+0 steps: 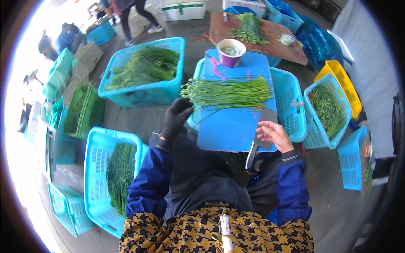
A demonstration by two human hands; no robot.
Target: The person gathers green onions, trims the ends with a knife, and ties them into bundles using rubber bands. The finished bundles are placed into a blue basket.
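A bundle of garlic chive flower stems [227,93] lies across a blue cutting board [227,132], buds to the left and cut ends to the right. My left hand [177,115], in a dark glove, is half curled beside the bud ends, with nothing visible in it. My bare right hand [273,134] hovers at the board's right edge, its fingers loosely apart. Partly beneath those fingers rests a cleaver [267,118], its handle jutting past the board's near edge. Behind the bundle, a purple-and-white paper tub [231,53] stands near pink ties [216,68].
The board bridges a blue plastic crate [289,104]. Crates of greens stand left [142,83], near left [95,174] and right [327,110]. Beyond is a brown board [218,31] bearing another bundle [250,28]. A lit cigarette [226,232] juts in below. People are at the upper left.
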